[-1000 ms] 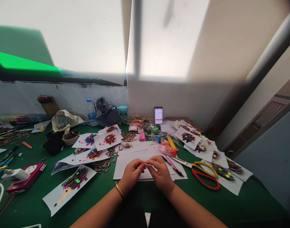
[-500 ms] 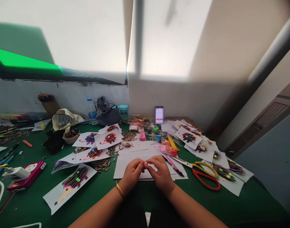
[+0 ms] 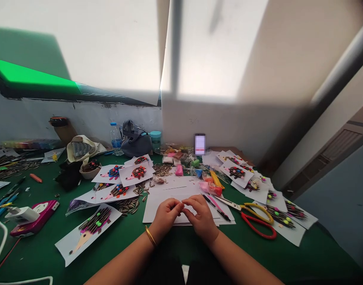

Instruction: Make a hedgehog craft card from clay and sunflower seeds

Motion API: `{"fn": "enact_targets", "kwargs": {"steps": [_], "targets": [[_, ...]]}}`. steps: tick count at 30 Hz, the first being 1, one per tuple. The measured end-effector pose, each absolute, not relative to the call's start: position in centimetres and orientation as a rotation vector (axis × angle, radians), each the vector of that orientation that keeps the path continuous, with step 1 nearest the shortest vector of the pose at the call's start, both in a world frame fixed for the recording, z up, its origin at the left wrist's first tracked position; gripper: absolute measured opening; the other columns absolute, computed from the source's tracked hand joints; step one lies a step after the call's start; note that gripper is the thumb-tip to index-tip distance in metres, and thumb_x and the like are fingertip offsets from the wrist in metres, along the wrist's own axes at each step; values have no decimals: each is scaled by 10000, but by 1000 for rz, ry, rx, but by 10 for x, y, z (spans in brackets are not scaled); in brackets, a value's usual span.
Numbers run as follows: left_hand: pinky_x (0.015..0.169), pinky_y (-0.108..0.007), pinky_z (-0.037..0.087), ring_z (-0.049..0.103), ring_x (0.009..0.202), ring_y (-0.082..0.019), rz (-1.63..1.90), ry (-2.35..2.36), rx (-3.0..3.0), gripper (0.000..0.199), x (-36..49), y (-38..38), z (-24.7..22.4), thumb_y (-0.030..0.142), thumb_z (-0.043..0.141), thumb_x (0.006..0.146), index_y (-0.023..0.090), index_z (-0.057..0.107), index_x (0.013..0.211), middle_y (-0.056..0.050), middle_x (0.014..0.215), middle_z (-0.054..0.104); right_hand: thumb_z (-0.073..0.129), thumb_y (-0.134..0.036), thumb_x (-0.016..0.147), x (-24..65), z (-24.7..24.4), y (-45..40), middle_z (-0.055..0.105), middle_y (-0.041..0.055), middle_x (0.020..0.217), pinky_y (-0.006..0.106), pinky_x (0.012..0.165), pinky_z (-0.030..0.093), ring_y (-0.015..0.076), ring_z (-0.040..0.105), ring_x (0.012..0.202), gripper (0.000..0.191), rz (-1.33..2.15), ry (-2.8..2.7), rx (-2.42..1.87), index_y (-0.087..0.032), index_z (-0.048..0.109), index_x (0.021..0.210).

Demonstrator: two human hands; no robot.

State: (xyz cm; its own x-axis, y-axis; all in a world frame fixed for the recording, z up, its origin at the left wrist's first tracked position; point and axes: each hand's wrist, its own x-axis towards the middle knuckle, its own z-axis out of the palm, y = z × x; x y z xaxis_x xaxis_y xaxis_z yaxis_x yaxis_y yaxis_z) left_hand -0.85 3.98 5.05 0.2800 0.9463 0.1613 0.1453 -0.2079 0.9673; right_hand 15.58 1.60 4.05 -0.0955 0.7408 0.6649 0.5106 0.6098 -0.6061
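Note:
My left hand point(image 3: 166, 215) and my right hand point(image 3: 201, 217) meet fingertip to fingertip above a stack of white paper point(image 3: 151, 209). The fingers of both are curled and closed in a pinch; whatever lies between them is too small and covered to make out. A gold bangle point(image 3: 150, 236) circles the left wrist. Just right of my right hand, a black pen point(image 3: 220, 209) and a pink pen point(image 3: 215, 202) lie on the paper. Beside them rest scissors point(image 3: 255, 217) with one yellow and one red handle, blades partly open.
Hedgehog pictures with seed spines lie left point(image 3: 88, 235) and right point(image 3: 284, 221) on the green table point(image 3: 134, 253). Loose sunflower seeds point(image 3: 129, 206) and bags of coloured clay point(image 3: 209, 186) sit around the paper. A phone point(image 3: 199, 144) leans on the wall. A purple power strip point(image 3: 35, 219) is far left.
The pale pink bit that showed between my fingertips is now hidden. Both hands stay in nearly the same place, and the view has shifted very slightly.

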Motion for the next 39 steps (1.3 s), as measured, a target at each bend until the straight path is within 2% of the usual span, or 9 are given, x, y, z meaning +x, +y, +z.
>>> {"fn": "enact_targets", "kwargs": {"steps": [6, 9, 18, 24, 29, 34, 39], "targets": [[607, -258, 431, 520, 616, -146, 1020, 938, 1584, 417, -9, 40, 49, 545, 518, 865, 163, 644, 756, -19, 657, 596, 639, -274, 879, 156, 43, 15, 640, 38, 906, 361, 802, 477, 204, 566, 896, 114, 316, -1745, -1043, -259, 681, 983], [602, -253, 426, 515, 623, -144, 991, 929, 1565, 397, -8, 39, 53, 545, 564, 838, 162, 647, 777, -15, 668, 594, 639, -259, 873, 155, 44, 15, 643, 40, 904, 361, 796, 479, 206, 569, 894, 103, 324, -1740, -1035, -255, 678, 969], [639, -264, 441, 533, 642, -155, 1052, 993, 1559, 353, -8, 40, 52, 519, 640, 784, 173, 646, 719, -9, 649, 601, 560, -158, 834, 155, 44, 14, 643, 53, 957, 380, 824, 500, 213, 577, 928, 269, 349, -1739, -979, -249, 658, 1068], [654, -277, 451, 567, 664, -176, 1053, 1046, 1617, 319, -8, 40, 51, 497, 664, 766, 182, 695, 724, -28, 671, 637, 490, -243, 944, 159, 45, 14, 646, 60, 969, 373, 841, 487, 203, 575, 944, 227, 422, -1727, -955, -246, 661, 1093], [686, -284, 443, 587, 732, -192, 1045, 1056, 1755, 245, -10, 40, 49, 440, 685, 769, 197, 710, 755, -40, 752, 670, 590, -310, 917, 157, 46, 15, 644, 35, 861, 349, 794, 474, 191, 574, 865, 117, 479, -1704, -979, -240, 684, 907], [674, -288, 442, 581, 738, -191, 1050, 1055, 1777, 238, -9, 39, 47, 428, 669, 797, 191, 698, 800, -51, 788, 665, 573, -340, 924, 154, 48, 15, 621, 26, 789, 337, 758, 462, 184, 565, 804, 179, 494, -1640, -994, -219, 628, 805], [681, -290, 445, 570, 743, -187, 1073, 1047, 1804, 292, -8, 38, 48, 458, 581, 864, 186, 675, 814, -55, 791, 651, 525, -346, 945, 157, 47, 16, 612, 29, 821, 323, 754, 464, 178, 564, 811, 188, 519, -1620, -987, -214, 611, 843]]}}
